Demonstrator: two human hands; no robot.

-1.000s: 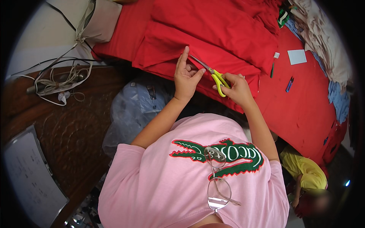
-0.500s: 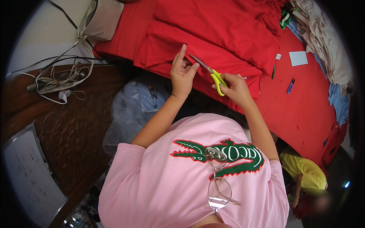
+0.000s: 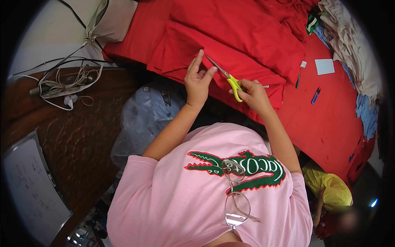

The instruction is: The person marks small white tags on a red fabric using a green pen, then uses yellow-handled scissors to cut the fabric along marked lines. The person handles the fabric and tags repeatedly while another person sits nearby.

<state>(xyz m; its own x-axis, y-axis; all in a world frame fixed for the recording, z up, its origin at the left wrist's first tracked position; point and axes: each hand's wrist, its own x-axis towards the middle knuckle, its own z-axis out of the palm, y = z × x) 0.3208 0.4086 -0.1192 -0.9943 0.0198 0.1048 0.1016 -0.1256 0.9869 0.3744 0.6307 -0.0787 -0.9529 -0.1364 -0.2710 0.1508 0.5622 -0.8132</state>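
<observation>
In my right hand (image 3: 256,95) is a pair of scissors (image 3: 233,83) with yellow-green handles, the fingers curled round the loops. The slim metal blades look closed and point up and left, their tips close to the fingers of my left hand (image 3: 198,82). That left hand is raised with its fingers stretched up and the thumb apart; I see nothing held in it. Behind both hands lies a large piece of red fabric (image 3: 230,45), folded and rumpled along the near edge of the table. Whether the blades touch the fabric or a thread cannot be made out.
A blue cutter (image 3: 316,95), a white card (image 3: 324,66) and a green stick-like tool (image 3: 298,80) lie on the red-covered table to the right. Beige cloth (image 3: 349,49) is heaped beyond. Cables (image 3: 68,84) sit at left; a person in yellow (image 3: 329,189) is lower right.
The scissor handles have drawn closer together. Both hands stay in nearly the same place, and the view has shifted slightly.
</observation>
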